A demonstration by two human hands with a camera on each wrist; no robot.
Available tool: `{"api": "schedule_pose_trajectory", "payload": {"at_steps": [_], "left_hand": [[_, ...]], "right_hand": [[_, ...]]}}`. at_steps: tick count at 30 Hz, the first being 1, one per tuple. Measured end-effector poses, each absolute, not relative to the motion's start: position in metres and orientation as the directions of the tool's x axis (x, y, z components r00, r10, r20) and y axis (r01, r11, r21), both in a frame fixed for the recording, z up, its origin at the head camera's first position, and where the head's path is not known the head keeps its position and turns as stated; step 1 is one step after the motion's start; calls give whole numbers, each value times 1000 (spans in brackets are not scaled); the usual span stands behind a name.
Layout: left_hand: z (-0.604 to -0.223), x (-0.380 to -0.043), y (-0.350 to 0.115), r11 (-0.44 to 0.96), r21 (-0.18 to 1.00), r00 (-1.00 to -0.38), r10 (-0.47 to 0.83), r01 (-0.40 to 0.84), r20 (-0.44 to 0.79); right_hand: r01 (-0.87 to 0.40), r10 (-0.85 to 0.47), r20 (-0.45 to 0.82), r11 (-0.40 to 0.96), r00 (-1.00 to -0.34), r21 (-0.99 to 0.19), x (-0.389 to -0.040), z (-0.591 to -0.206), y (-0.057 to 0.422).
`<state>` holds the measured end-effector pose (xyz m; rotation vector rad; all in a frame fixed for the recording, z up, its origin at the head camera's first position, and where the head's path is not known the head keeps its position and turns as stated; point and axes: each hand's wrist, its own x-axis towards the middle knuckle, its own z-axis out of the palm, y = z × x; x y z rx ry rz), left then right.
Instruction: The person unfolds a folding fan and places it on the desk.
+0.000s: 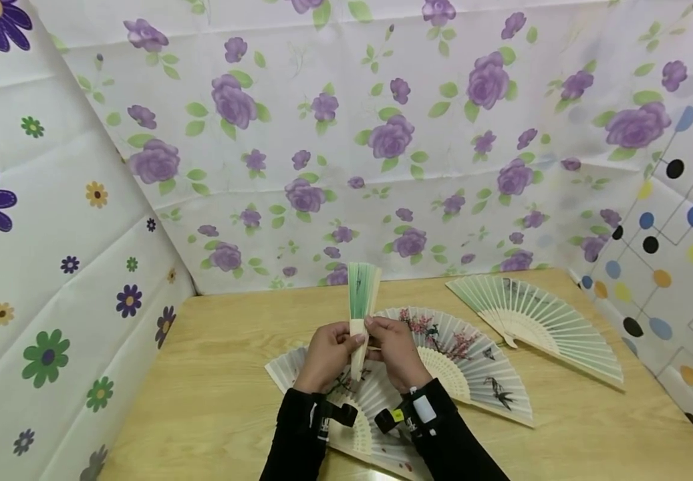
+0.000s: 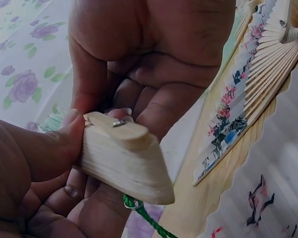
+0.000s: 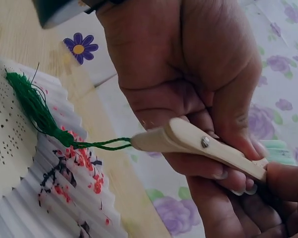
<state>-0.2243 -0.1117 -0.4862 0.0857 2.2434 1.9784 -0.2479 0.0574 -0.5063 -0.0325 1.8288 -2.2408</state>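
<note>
A nearly folded hand fan point(image 1: 363, 294) with green cloth stands upright between my two hands, its cloth end up. My left hand point(image 1: 325, 354) pinches its pale ribs from the left, thumb across the front. From the right, my right hand point(image 1: 399, 351) grips the same ribs with thumb and fingers. The narrow riveted end points down toward me; its metal rivet point(image 3: 205, 142) shows in the right wrist view. A green tassel point(image 3: 37, 106) hangs by a looped cord from that end.
Beneath my hands a white fan point(image 1: 382, 401) lies spread, and another white fan with pink blossoms point(image 1: 472, 347) overlaps it on the right. Farther right lies an open green fan point(image 1: 550, 321). Floral cloth point(image 1: 304, 153) rises behind the wooden table point(image 1: 214, 374).
</note>
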Motion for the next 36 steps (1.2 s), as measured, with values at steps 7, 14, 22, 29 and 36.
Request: {"api": "schedule_pose_trajectory", "payload": {"at_steps": [7,14,22,29,36], "left_hand": [[-487,-225,-111,123,990,-986,141,-68,-85],[-487,-228,-110,93,992,-985,143,-80,-93],[-482,-227,-109,76,994,-992,99,-73,-80],[-483,-225,-112,58,995,-991,102,-77,-83],[-480,-226,-116,52,994,-989,108,-91,-97]], "right_hand": [[190,-202,-151,-194,-968,-962,-250,-508,58],[180,-174,-142,-220,-974,-959,-251,-506,59],[172,-119,-143,-289,-983,-942,-248,-503,54],[192,-141,-157,-294,-978,-936,-247,-504,55],[225,-281,-146,-273,-949,-935,-249,-504,62]]}}
